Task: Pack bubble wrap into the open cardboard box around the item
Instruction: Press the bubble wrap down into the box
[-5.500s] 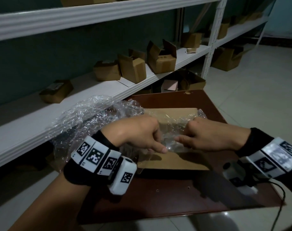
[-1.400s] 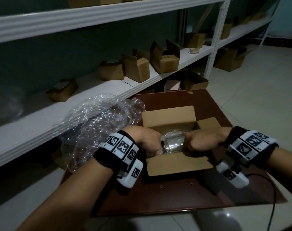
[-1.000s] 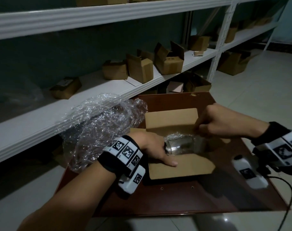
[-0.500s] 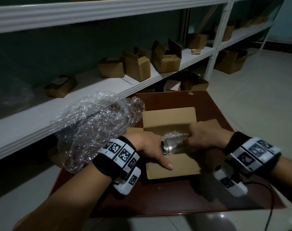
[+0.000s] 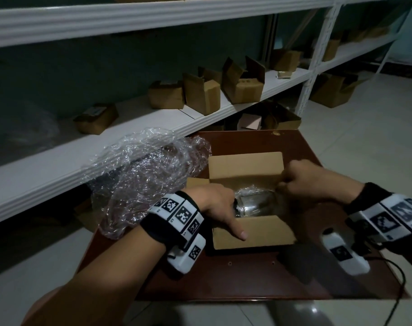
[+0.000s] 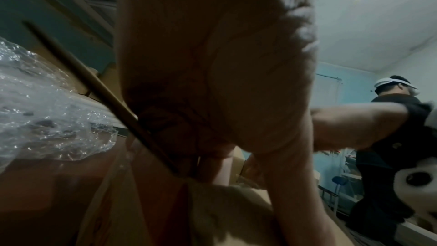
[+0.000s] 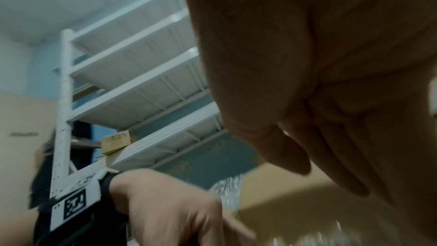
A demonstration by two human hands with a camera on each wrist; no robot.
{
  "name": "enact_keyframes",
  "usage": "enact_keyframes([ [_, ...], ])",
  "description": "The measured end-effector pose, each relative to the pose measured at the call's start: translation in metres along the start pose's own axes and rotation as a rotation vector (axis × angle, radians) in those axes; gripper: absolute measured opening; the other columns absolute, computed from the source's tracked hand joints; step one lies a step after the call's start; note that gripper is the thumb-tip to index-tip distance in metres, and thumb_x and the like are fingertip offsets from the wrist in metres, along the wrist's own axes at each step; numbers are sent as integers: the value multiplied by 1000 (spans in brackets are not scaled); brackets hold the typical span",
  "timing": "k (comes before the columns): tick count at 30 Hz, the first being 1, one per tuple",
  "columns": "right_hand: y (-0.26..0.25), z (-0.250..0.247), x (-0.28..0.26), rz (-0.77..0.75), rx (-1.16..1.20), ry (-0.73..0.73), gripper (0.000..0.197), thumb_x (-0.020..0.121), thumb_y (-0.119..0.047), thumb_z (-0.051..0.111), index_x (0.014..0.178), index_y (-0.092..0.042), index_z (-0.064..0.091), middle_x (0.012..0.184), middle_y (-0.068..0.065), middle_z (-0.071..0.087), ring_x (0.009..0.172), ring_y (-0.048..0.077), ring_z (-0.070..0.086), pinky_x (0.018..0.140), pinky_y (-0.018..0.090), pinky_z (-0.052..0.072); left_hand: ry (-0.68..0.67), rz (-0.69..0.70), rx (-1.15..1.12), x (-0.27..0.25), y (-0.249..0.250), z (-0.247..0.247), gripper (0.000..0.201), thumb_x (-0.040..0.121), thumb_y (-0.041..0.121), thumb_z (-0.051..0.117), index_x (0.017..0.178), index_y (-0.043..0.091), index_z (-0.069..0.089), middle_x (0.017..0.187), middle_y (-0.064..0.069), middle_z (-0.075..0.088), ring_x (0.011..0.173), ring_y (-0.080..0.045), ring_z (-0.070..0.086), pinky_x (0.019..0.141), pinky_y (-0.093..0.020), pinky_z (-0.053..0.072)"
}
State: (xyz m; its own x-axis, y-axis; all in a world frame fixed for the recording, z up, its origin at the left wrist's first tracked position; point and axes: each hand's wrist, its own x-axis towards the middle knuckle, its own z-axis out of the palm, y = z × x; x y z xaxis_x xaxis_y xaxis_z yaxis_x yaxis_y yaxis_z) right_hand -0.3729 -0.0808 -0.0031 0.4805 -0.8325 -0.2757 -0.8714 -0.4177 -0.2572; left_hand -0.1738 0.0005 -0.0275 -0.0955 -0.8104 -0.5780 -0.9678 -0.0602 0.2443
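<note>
Head view shows one open cardboard box (image 5: 252,231) on the brown table (image 5: 247,278), one glass jar (image 5: 256,205) lying inside. My left hand (image 5: 214,203) rests at its 9 o'clock end, thumb straight on the near flap; whether the fingers grip, I cannot tell. My right hand (image 5: 303,182) curls, pinching film at 2 o'clock. One loose bubble wrap (image 5: 148,175) heap sits at 10 o'clock. No readable writing. Only the left wrist view shows another person (image 6: 399,137).
</note>
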Motion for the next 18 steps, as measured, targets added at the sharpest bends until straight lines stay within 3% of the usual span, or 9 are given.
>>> enact_keyframes([
  [2, 2, -9, -5, -10, 84, 117, 18, 98, -25, 63, 93, -12, 74, 79, -1, 68, 72, 12, 66, 57, 24, 48, -3, 4, -7, 2, 0, 0, 61, 71, 66, 84, 89, 11, 62, 75, 6, 56, 69, -12, 51, 63, -28, 40],
  [4, -3, -9, -12, 32, 246, 48, 19, 100, -21, 61, 91, -9, 72, 82, 8, 73, 73, 21, 71, 59, 32, 57, -9, -2, -3, 4, 0, 0, 64, 70, 65, 85, 91, 9, 62, 71, 6, 55, 66, -12, 50, 62, -28, 39],
  [6, -9, 1, -13, 75, 305, -61, 19, 102, -20, 58, 98, -3, 66, 91, 17, 73, 78, 30, 74, 65, 40, 63, -18, -6, 11, 5, 2, -1, 57, 70, 66, 85, 74, 14, 61, 71, 7, 57, 67, -13, 52, 62, -28, 40],
  [8, -10, 14, -5, 82, 213, -72, 18, 101, -21, 58, 104, -4, 61, 87, 8, 66, 74, 21, 67, 54, 26, 55, -30, -7, 16, 5, 2, -2, 53, 69, 65, 85, 69, 21, 55, 75, 7, 60, 71, -13, 56, 63, -28, 42],
  [10, -13, 21, 2, 66, 167, -71, 15, 101, -20, 56, 104, -6, 59, 83, 1, 60, 69, 13, 57, 48, 17, 42, -44, -2, -3, 6, 2, -2, 50, 67, 65, 87, 80, 23, 61, 85, 7, 65, 83, -17, 62, 70, -30, 46],
  [13, -15, 24, 0, 62, 34, -149, 18, 103, -20, 49, 108, -8, 61, 95, 9, 59, 78, 20, 55, 60, 24, 39, -50, 6, -18, 5, 3, -2, 57, 67, 66, 87, 97, 22, 67, 95, 5, 69, 93, -21, 65, 76, -31, 50],
  [16, -11, 30, 5, 86, 45, -225, 35, 104, -17, 48, 132, 3, 55, 126, 23, 59, 116, 40, 58, 80, 28, 37, -38, 24, 2, 6, 4, -2, 48, 71, 62, 86, 80, 24, 59, 86, 7, 64, 83, -16, 62, 65, -27, 43],
  [18, -12, 32, 12, 95, 35, -277, 42, 104, -17, 49, 141, 1, 44, 125, 19, 56, 118, 37, 56, 84, 30, 39, -45, 40, -5, 4, 5, -3, 44, 73, 60, 86, 79, 26, 57, 85, 9, 64, 83, -15, 62, 64, -25, 42],
])
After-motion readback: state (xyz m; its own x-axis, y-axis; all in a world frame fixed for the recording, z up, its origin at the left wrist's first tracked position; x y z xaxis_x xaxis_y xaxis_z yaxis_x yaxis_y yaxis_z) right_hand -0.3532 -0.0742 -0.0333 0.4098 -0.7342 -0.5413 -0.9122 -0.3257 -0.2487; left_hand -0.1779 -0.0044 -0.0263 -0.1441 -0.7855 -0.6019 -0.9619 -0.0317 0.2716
